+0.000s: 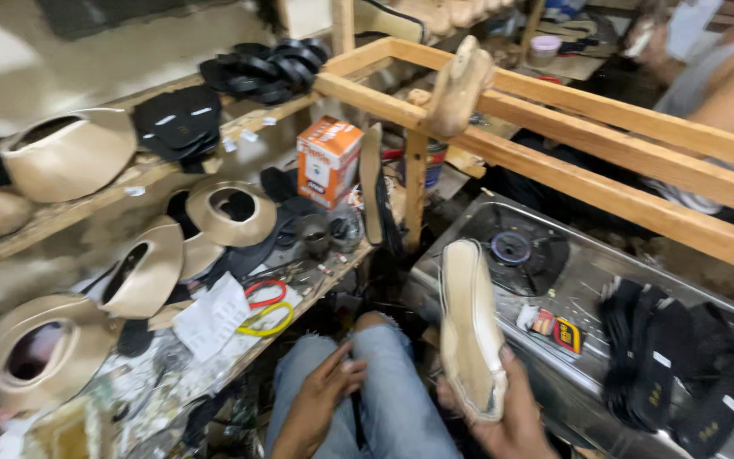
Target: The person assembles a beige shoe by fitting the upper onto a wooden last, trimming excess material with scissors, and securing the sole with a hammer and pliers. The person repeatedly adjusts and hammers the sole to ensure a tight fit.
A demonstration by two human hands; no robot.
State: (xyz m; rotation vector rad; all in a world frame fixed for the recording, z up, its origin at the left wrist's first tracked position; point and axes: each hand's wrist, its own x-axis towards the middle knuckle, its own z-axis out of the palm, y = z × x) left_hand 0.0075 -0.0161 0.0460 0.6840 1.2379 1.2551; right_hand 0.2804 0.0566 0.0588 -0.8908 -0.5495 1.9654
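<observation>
So far the right hand merely grips a cream, unsoled shoe upper on its last above the steel stove's front edge, left hand resting loose-fingered on the knee.

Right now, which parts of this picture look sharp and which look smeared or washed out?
Head view: the left edge is smeared, so the beige shoe uppers there look soft and pale; the shoe sole in the right hand and the left hand on the knee read fairly sharp; the steel stove top shows dull glare; the floor between the legs is dark.
</observation>
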